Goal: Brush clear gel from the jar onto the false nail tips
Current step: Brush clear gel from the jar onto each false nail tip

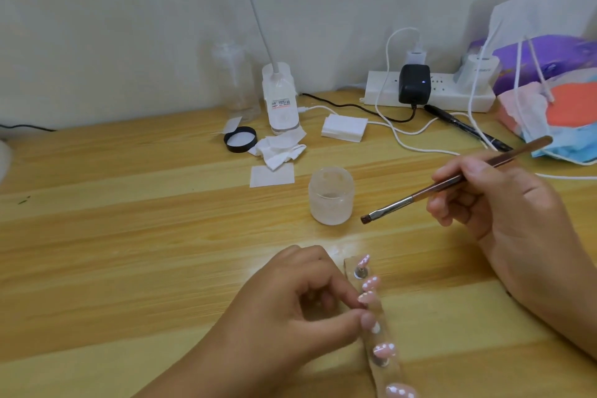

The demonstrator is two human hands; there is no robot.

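Note:
A frosted jar of clear gel stands open in the middle of the wooden table. Its black lid lies further back. My right hand grips a brown-handled flat brush, whose bristle tip hovers just right of the jar. Near the front edge a clear strip carries several glossy pink false nail tips on small stands. My left hand pinches one nail tip in the middle of the strip between thumb and fingers.
Crumpled tissues and a square wipe lie behind the jar, beside a lamp base, a clear spray bottle and a pad stack. A power strip with cables and bags fills the back right.

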